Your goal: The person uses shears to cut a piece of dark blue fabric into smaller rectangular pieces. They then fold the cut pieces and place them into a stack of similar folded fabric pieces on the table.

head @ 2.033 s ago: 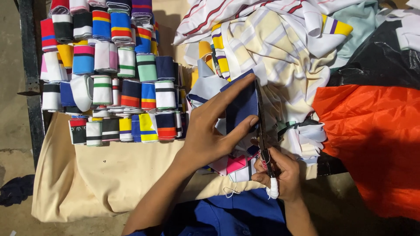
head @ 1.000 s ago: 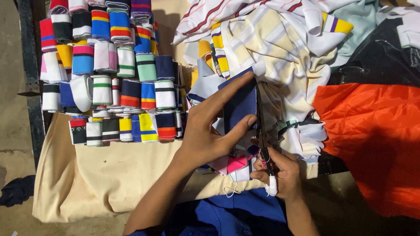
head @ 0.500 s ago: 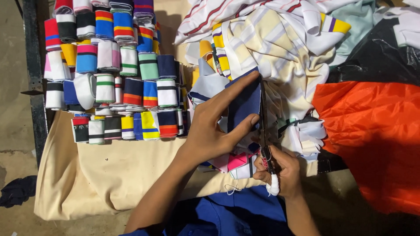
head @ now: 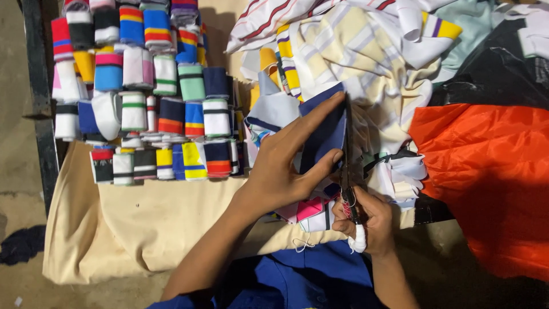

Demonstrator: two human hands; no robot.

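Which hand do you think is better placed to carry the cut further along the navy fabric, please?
Probably the right hand: it grips the scissors, whose blades lie along the navy fabric edge. The left hand lies flat on the fabric, pinning it.

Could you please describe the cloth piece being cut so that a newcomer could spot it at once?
Find the orange sheet; left of it lies a pale scrap pile. At its near edge, the left hand presses a navy piece, the only plain dark-blue one, beside the scissors.

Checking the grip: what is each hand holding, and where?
Right hand holds scissors by the handle loops. Left hand presses flat on the navy cloth beside the blades.
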